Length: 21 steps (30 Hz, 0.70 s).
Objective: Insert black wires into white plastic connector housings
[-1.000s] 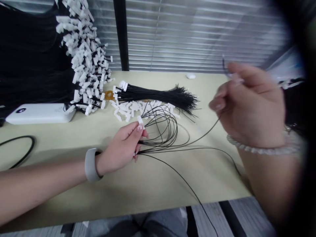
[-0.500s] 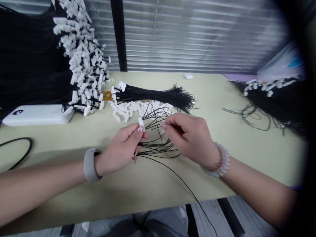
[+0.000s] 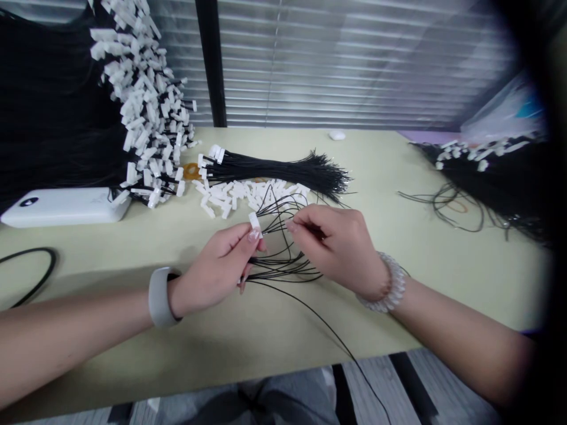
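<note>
The right hand [image 3: 339, 245], lower and nearer the left than a second ago, pinches a thin black wire [image 3: 275, 229] in narrowly closed fingertips, just beside the white connector [image 3: 254, 225] gripped by the left hand [image 3: 212, 273]. A bundle of black wires [image 3: 283, 169] and loose white connectors [image 3: 234, 195] lie at twelve o'clock on the pale table [image 3: 372, 319].

The left hand [image 3: 215, 271] pinches a white plastic connector [image 3: 254, 225] trailing thin black wires [image 3: 283, 268]. Just beside that grip, the right hand [image 3: 339, 245] pinches a wire end, with a black wire bundle [image 3: 274, 169] beyond.
</note>
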Tool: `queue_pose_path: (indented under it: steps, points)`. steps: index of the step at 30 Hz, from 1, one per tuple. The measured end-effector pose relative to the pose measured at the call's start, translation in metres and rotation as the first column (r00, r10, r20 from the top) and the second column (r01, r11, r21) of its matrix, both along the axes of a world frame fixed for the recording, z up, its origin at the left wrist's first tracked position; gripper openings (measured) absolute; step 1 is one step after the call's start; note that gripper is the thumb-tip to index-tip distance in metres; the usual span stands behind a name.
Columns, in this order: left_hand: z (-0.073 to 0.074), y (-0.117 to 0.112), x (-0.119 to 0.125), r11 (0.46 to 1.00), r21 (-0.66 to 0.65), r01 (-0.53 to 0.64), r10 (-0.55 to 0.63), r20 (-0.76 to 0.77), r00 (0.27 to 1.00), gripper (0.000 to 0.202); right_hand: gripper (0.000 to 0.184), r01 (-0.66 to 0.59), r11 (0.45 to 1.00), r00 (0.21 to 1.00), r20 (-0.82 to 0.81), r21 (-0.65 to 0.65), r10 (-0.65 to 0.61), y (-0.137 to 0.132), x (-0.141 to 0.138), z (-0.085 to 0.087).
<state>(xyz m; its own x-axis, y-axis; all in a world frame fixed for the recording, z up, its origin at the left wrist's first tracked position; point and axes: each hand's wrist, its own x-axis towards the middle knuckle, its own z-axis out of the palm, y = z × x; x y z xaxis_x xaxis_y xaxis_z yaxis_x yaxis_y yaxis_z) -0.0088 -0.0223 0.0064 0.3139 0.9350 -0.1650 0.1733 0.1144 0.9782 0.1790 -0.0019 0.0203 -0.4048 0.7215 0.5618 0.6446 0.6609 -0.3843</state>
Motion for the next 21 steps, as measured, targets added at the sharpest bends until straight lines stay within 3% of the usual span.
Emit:
queue_pose_path:
  steps: [21]
  points:
    - [0.0007,-0.0004,0.0,0.999,0.044,0.02,-0.019,-0.025,1.0,0.03,0.011,0.013,1.0,1.0,0.024,0.028,-0.014,-0.0027,0.0018,0.0025]
